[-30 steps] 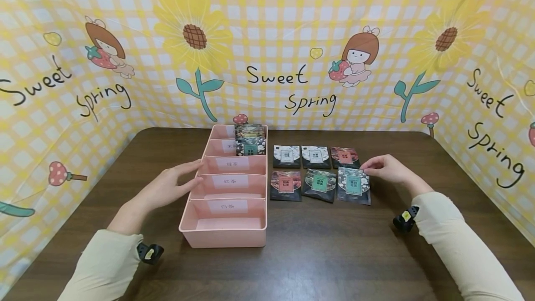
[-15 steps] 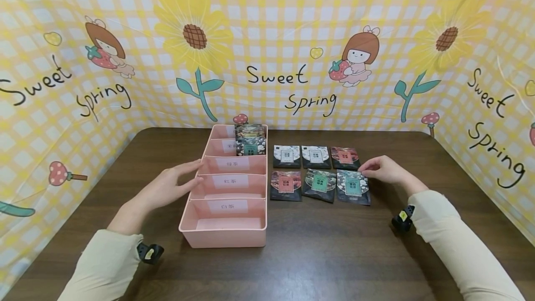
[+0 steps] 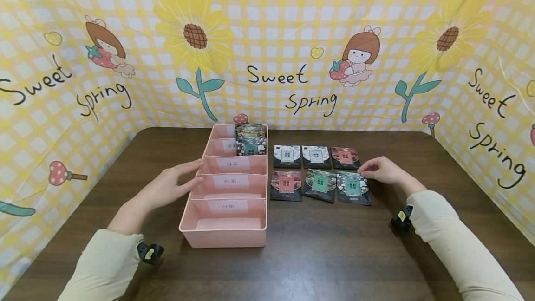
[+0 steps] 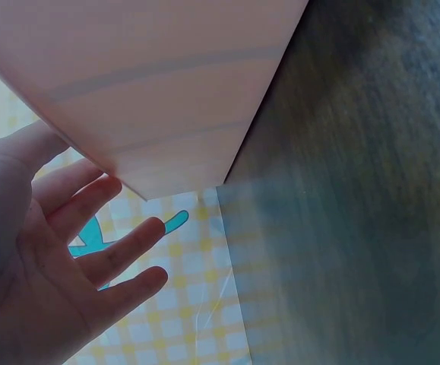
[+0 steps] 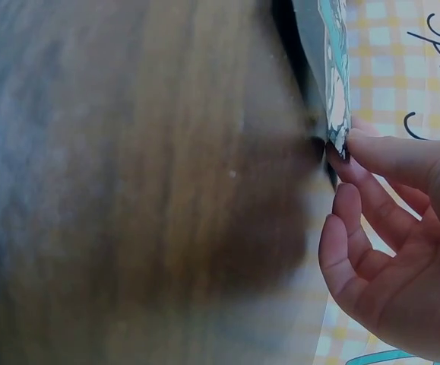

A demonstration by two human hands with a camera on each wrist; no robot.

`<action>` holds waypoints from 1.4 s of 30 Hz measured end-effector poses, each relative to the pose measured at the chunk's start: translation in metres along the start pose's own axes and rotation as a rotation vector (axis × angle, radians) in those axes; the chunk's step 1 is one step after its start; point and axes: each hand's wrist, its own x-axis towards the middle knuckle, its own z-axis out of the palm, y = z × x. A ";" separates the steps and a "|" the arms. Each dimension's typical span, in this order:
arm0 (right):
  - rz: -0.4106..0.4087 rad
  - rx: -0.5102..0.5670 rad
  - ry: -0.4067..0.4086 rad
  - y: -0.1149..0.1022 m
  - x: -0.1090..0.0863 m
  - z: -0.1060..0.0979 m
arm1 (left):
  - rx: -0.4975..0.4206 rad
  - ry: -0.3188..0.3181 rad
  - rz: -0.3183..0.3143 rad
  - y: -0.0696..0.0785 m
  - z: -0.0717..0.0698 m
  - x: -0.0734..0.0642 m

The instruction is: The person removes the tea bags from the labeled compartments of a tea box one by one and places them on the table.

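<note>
In the head view my right hand (image 3: 383,171) pinches the upper right corner of a tea sachet (image 3: 353,188) with a teal label, at the near right of two rows. The right wrist view has the thumb (image 5: 390,156) and index finger on that corner, the other fingers curled loosely below. My left hand (image 3: 171,185) rests its fingertips at the left rim of a long pink divided box (image 3: 223,238). In the left wrist view its relaxed fingers (image 4: 128,251) spread along the box's side, some apart from it.
Beside the held sachet lie a green-labelled sachet (image 3: 320,186), a red one (image 3: 286,186), another red one (image 3: 345,157) and white ones (image 3: 286,156). Upright sachets (image 3: 251,147) fill the box's two far compartments; paper labels (image 3: 227,206) mark the dividers. A patterned cloth (image 3: 267,36) hangs behind the table (image 3: 317,259).
My right hand has shifted slightly left, and the pinched sachet's top edge has lowered a little, its label turning from bluish to greener. The left hand and box have not moved.
</note>
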 end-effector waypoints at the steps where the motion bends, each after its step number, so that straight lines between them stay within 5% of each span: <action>1: -0.002 -0.004 0.003 0.000 0.000 0.000 | 0.000 0.000 -0.003 0.000 0.000 0.000; 22: -0.030 0.025 0.082 -0.024 0.001 -0.016 | -0.001 -0.010 0.000 0.004 -0.004 -0.001; 42: -0.149 0.159 0.027 -0.088 0.014 -0.018 | -0.001 -0.010 -0.005 0.002 -0.002 0.000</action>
